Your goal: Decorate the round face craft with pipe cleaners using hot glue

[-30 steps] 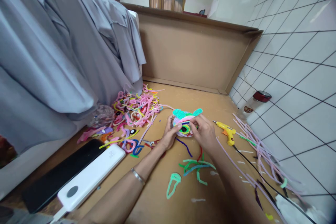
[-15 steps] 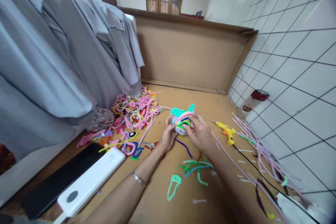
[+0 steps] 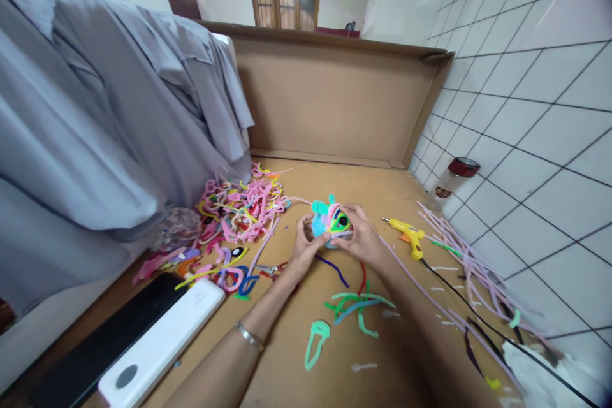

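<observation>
Between my two hands, above the cardboard surface, is a small pipe-cleaner figure (image 3: 321, 223) with turquoise parts on top, a pink, yellow and green patch and a black round spot. My left hand (image 3: 308, 243) is closed on its left side, the thumb along the lower edge. On the right side, my right hand (image 3: 359, 234) grips it with thumb and fingers. Fingers cover parts of both sides. Below the hands lie a dark blue pipe cleaner (image 3: 335, 269) and several green pipe cleaners (image 3: 356, 303). A pale green loop (image 3: 317, 344) rests nearer to me.
A heap of pink and yellow pipe cleaners (image 3: 248, 204) lies left. A yellow glue gun (image 3: 407, 234) with a black cord is to the right, near lilac pipe cleaners (image 3: 473, 268) and a red-lidded jar (image 3: 454, 180). A white power bank (image 3: 162, 344) lies front left.
The figure has turned in my hands, so the black round spot and coloured patch now show more fully. My right hand has shifted its grip lower on it. The view has tilted slightly.
</observation>
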`<state>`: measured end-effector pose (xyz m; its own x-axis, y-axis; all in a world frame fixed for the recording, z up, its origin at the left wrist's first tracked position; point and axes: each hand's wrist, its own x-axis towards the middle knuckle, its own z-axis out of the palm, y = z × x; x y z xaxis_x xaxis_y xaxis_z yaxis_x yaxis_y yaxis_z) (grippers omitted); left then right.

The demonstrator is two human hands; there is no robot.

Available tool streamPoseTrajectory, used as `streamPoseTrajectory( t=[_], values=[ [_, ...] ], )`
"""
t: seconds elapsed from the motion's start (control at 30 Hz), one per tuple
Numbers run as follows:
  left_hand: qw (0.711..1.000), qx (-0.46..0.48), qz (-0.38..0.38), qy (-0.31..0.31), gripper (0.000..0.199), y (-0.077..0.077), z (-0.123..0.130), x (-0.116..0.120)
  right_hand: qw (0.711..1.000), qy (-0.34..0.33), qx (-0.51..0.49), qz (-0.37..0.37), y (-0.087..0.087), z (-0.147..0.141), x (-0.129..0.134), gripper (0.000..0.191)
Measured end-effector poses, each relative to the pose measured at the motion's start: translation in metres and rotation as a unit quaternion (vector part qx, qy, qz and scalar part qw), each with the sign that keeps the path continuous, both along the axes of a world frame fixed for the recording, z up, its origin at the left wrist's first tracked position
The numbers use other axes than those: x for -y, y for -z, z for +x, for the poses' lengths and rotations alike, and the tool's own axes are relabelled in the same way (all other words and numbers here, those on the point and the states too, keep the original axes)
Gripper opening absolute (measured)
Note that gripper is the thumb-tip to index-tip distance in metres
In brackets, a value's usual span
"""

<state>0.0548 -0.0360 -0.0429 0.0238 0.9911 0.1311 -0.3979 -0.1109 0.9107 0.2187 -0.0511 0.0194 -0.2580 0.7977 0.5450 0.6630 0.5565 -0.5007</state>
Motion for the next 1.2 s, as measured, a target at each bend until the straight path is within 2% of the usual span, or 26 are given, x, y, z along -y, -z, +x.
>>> streamPoseTrajectory(
  t=[0.13, 0.27, 0.47, 0.6, 0.7, 0.77, 0.83, 0.9, 1.07, 1.2],
  values=[
    [0.998, -0.051, 0.013, 0.018, 0.064, 0.004, -0.005, -0.003, 0.999, -0.040, -0.006, -0.027, -0.002, 0.008, -0.002, 0.065],
    [0.985, -0.165, 0.038, 0.016, 0.062, 0.004, -0.010, -0.004, 0.997, -0.054, -0.002, -0.046, 0.003, 0.016, -0.007, 0.068],
    [0.942, -0.328, 0.074, 0.010, 0.058, 0.000, -0.019, -0.004, 0.996, -0.064, 0.021, -0.055, 0.015, 0.025, -0.017, 0.069],
    [0.908, -0.406, 0.100, -0.004, 0.059, -0.006, -0.027, -0.007, 0.995, -0.077, 0.035, -0.049, 0.016, 0.027, -0.017, 0.069],
    [0.911, -0.386, 0.147, -0.019, 0.075, -0.008, -0.029, -0.009, 0.993, -0.097, 0.051, -0.039, 0.014, 0.025, -0.016, 0.068],
    [0.920, -0.347, 0.181, 0.002, 0.091, -0.007, -0.028, -0.010, 0.991, -0.107, 0.070, -0.037, 0.012, 0.025, -0.014, 0.069],
    [0.922, -0.326, 0.207, 0.030, 0.099, -0.006, -0.028, -0.011, 0.989, -0.110, 0.095, -0.041, 0.011, 0.025, -0.013, 0.072],
    [0.915, -0.328, 0.233, 0.032, 0.096, -0.007, -0.028, -0.011, 0.986, -0.108, 0.115, -0.048, 0.011, 0.025, -0.013, 0.073],
    [0.878, -0.368, 0.305, -0.013, 0.074, -0.016, -0.029, -0.008, 0.985, -0.099, 0.129, -0.057, 0.012, 0.027, -0.013, 0.074],
    [0.883, -0.368, 0.292, 0.016, 0.078, -0.019, -0.027, -0.003, 0.985, -0.107, 0.120, -0.064, 0.009, 0.023, -0.011, 0.074]
  ],
)
